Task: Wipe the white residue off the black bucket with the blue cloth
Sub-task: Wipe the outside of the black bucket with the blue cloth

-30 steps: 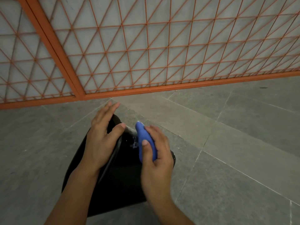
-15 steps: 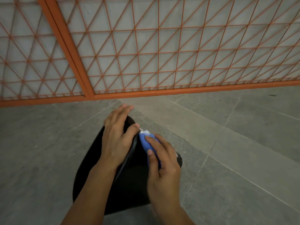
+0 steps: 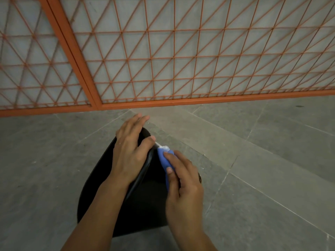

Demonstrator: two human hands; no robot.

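The black bucket point(image 3: 145, 201) lies tilted on the grey floor below me. My left hand point(image 3: 129, 153) rests on its rim, fingers stretched over the outer wall and thumb hooked at the rim edge. My right hand point(image 3: 183, 180) grips the folded blue cloth point(image 3: 164, 158) and presses it against the inner wall just below the rim. A small patch of white residue point(image 3: 161, 146) shows at the cloth's upper tip, next to my left thumb. Much of the bucket's inside is dark and hidden by my arms.
Grey stone floor tiles point(image 3: 253, 160) spread all around the bucket. An orange metal lattice fence point(image 3: 181, 60) with a thick orange base rail stands just beyond the bucket.
My right hand has slid the blue cloth up toward the rim near my left thumb. The view has shifted, so bucket and hands sit further right in the frame.
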